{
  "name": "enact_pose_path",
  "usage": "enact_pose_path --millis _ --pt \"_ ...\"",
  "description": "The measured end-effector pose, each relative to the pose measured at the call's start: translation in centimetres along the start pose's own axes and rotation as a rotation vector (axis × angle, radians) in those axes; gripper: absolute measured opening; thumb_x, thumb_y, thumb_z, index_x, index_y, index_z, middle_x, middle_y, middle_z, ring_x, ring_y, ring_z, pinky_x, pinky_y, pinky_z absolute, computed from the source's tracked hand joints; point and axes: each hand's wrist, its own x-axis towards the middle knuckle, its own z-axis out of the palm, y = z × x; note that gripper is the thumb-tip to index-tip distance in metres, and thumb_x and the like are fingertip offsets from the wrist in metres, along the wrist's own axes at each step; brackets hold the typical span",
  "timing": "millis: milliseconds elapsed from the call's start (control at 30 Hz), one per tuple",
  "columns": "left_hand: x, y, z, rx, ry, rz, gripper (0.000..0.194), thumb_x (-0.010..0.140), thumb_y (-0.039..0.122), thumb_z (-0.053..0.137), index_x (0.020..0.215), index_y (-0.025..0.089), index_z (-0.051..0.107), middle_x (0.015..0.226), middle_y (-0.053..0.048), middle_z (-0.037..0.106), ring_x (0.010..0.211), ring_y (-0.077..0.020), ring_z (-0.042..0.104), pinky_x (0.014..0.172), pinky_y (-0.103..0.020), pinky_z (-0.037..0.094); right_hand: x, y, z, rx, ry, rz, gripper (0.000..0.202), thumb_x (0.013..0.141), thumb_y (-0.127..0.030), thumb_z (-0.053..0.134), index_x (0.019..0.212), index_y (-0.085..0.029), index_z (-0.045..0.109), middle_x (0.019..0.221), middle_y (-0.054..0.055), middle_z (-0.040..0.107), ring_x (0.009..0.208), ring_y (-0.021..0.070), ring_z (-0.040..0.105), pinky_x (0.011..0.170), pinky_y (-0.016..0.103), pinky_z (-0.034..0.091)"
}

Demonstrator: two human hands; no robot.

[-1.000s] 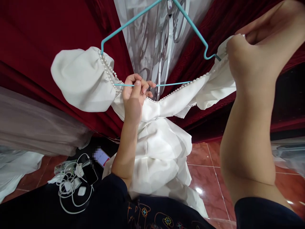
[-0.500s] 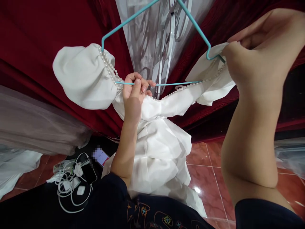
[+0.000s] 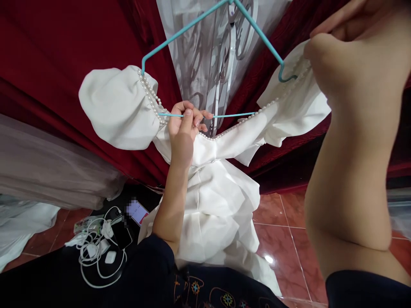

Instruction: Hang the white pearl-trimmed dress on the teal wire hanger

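A white dress [image 3: 221,184] with puffed sleeves and pearl-trimmed neckline hangs on a light blue hanger [image 3: 189,26]. My left hand [image 3: 189,122] is closed round the hanger's lower bar, in front of the neckline, thumb against the fingers. At the upper right, my right hand [image 3: 346,38] pinches the edge of the right puffed sleeve [image 3: 298,107]; its fingertips are partly hidden behind the hand. The hanger's right end shows outside the pearl trim, while its left end sits inside the left strap beside the left sleeve [image 3: 118,109].
Dark red curtains [image 3: 80,51] hang behind, with a white metal stand [image 3: 221,64] between them. At lower left, a black surface [image 3: 48,273] bears tangled white cables [image 3: 86,252], a phone [image 3: 122,234] and a white case [image 3: 110,257]. Grey tulle [image 3: 48,162] hangs at left.
My right hand has moved up and slightly right, drawing the right sleeve with it, and the hanger's right end now shows more. My left hand and the left sleeve have shifted slightly right.
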Motion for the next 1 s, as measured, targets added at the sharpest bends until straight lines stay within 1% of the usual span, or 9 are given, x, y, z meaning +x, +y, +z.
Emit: enact_pose_path --millis 133,233,300,400,500,633,833,933,1000 --pt "-0.4 0.3 0.0 0.038 0.018 -0.003 0.013 0.107 0.018 0.048 0.096 0.023 0.049 0.068 0.003 0.042 0.081 -0.0151 0.068 0.060 -0.021 0.050 0.8 -1.6 2.0 0.192 -0.068 0.198 0.034 0.069 0.015 0.057 0.062 -0.018 0.064 0.054 -0.003 0.053 0.045 0.0045 0.042 0.048 0.028 0.021" --pt "-0.3 0.4 -0.4 0.042 -0.016 0.015 0.009 0.105 0.021 0.053 0.097 0.023 0.051 0.070 0.002 0.044 0.083 -0.0166 0.069 0.060 -0.022 0.051 0.6 -1.9 1.6 0.425 -0.114 0.396 0.034 0.069 0.014 0.057 0.063 -0.019 0.064 0.044 -0.006 0.047 0.038 0.0056 0.038 0.041 0.027 0.019" --pt "-0.2 0.4 -0.6 0.050 -0.028 0.006 0.008 0.104 0.023 0.056 0.098 0.024 0.051 0.070 0.002 0.045 0.086 -0.0172 0.069 0.061 -0.023 0.052 0.3 -1.5 0.8 0.574 -0.083 0.422 0.028 0.074 0.007 0.053 0.075 -0.018 0.066 0.053 -0.003 0.060 0.044 0.0072 0.050 0.042 0.024 0.028" --pt "0.1 0.2 -0.7 0.048 -0.006 -0.025 0.008 0.104 0.024 0.055 0.098 0.025 0.050 0.070 0.002 0.045 0.087 -0.0176 0.070 0.061 -0.023 0.051 -1.0 -0.9 0.6 0.701 0.037 0.245 0.026 0.076 -0.004 0.048 0.090 -0.017 0.065 0.077 0.003 0.075 0.059 0.0111 0.066 0.050 0.025 0.039" --pt "0.1 0.2 -0.3 0.056 0.020 -0.056 0.009 0.106 0.021 0.048 0.098 0.024 0.049 0.070 0.002 0.046 0.089 -0.0173 0.070 0.061 -0.023 0.050 -4.1 -0.8 2.1 0.633 0.091 -0.112 0.019 0.081 -0.013 0.053 0.092 -0.019 0.067 0.082 0.001 0.070 0.075 0.0147 0.073 0.059 0.029 0.046" --pt "-0.1 0.1 0.2 0.092 0.054 -0.053 0.009 0.108 0.020 0.046 0.101 0.024 0.049 0.070 0.002 0.047 0.091 -0.0157 0.071 0.062 -0.021 0.050 -9.4 -0.1 5.0 0.199 -0.342 -0.349 0.025 0.095 -0.033 0.059 0.119 -0.028 0.066 0.108 0.002 0.073 0.096 0.0201 0.070 0.082 0.041 0.056" --pt "-0.6 0.1 -0.6 0.121 -0.014 -0.098 0.009 0.108 0.032 0.054 0.107 0.023 0.056 0.096 -0.004 0.070 0.107 -0.0199 0.074 0.079 -0.027 0.057 -12.6 0.3 6.2 -0.117 -0.228 -0.380 0.027 0.102 -0.037 0.049 0.124 -0.035 0.065 0.099 0.003 0.072 0.092 0.0251 0.060 0.090 0.052 0.045" --pt "-1.9 1.4 -1.1 0.339 -0.089 -0.111 0.023 0.107 0.041 0.058 0.117 0.021 0.065 0.120 -0.009 0.075 0.113 -0.0216 0.073 0.086 -0.029 0.058 -12.4 -0.2 6.5 -0.081 -0.165 -0.396 0.027 0.104 -0.032 0.046 0.120 -0.032 0.068 0.103 0.003 0.074 0.090 0.0232 0.061 0.090 0.050 0.046" --pt "-3.2 2.9 -1.2 0.530 -0.215 -0.096 0.027 0.107 0.040 0.060 0.118 0.019 0.072 0.114 -0.009 0.078 0.111 -0.0214 0.074 0.094 -0.032 0.057 -12.3 -0.3 6.9 -0.073 -0.163 -0.396 0.029 0.104 -0.032 0.044 0.118 -0.032 0.069 0.104 0.002 0.075 0.091 0.0237 0.061 0.090 0.051 0.045"
